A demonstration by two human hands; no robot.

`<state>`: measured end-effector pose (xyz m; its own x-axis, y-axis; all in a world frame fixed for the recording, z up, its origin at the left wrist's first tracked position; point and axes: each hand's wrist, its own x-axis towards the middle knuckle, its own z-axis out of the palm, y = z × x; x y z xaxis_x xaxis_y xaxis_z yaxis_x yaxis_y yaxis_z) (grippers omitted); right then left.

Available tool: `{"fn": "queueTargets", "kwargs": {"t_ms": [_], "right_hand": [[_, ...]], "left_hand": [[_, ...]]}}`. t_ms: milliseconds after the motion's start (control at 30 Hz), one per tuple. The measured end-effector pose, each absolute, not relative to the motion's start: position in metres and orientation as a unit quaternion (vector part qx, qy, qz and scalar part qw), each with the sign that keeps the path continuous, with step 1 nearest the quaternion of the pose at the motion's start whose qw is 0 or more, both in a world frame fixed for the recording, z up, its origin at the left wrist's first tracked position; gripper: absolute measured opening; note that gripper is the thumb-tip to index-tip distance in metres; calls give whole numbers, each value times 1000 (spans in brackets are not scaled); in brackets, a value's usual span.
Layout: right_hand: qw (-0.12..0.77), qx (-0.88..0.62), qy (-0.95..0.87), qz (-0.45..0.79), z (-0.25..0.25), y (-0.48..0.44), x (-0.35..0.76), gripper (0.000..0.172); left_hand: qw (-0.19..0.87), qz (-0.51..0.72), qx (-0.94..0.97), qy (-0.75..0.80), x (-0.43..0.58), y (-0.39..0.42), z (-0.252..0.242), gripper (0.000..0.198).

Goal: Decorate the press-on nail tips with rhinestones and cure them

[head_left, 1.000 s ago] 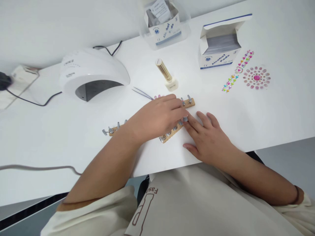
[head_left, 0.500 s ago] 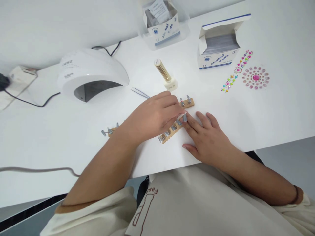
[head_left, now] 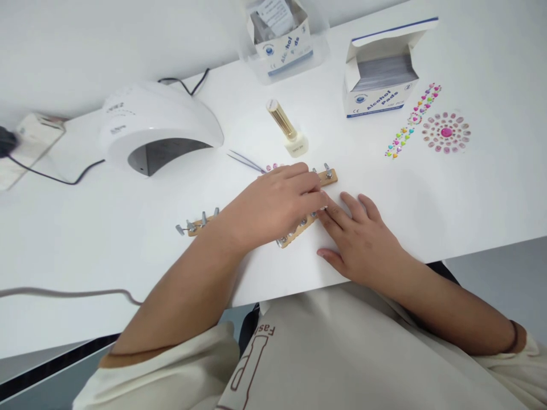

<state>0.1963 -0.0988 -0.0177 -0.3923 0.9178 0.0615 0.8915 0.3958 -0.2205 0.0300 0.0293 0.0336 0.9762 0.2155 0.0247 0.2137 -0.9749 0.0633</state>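
Observation:
My left hand (head_left: 280,206) is closed in a pinch over a wooden nail-tip stand (head_left: 301,233). A bit of white shows at its fingertips, looking like a small wipe, mostly hidden. Grey nail tips on metal holders stand in a row along this strip, partly covered by my fingers. My right hand (head_left: 363,239) lies palm down on the table with fingers stretched; its index fingertip touches the end of the row beside my left fingers. Behind my left hand, a second wooden strip (head_left: 329,177) carries nail tips. Another strip (head_left: 196,226) sits left of my wrist.
A white nail lamp (head_left: 162,125) stands at the left. Tweezers (head_left: 247,162) and small pink gems (head_left: 273,167) lie behind my left hand, near a polish bottle (head_left: 288,128). An alcohol pad box (head_left: 378,102) and gem stickers (head_left: 445,132) are at the right.
My left hand has shifted slightly right and turned over the row, covering the grey nail tip that showed at my right index finger. The pink gems have come into view. My right hand stays put.

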Motion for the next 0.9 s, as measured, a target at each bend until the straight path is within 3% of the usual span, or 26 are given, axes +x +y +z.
{"fn": "queueTargets", "kwargs": {"t_ms": [900], "right_hand": [[86,-545,-831,69,-17,-99,197,65]], "left_hand": [[-33,49,993,107,24,25,32,17]]}}
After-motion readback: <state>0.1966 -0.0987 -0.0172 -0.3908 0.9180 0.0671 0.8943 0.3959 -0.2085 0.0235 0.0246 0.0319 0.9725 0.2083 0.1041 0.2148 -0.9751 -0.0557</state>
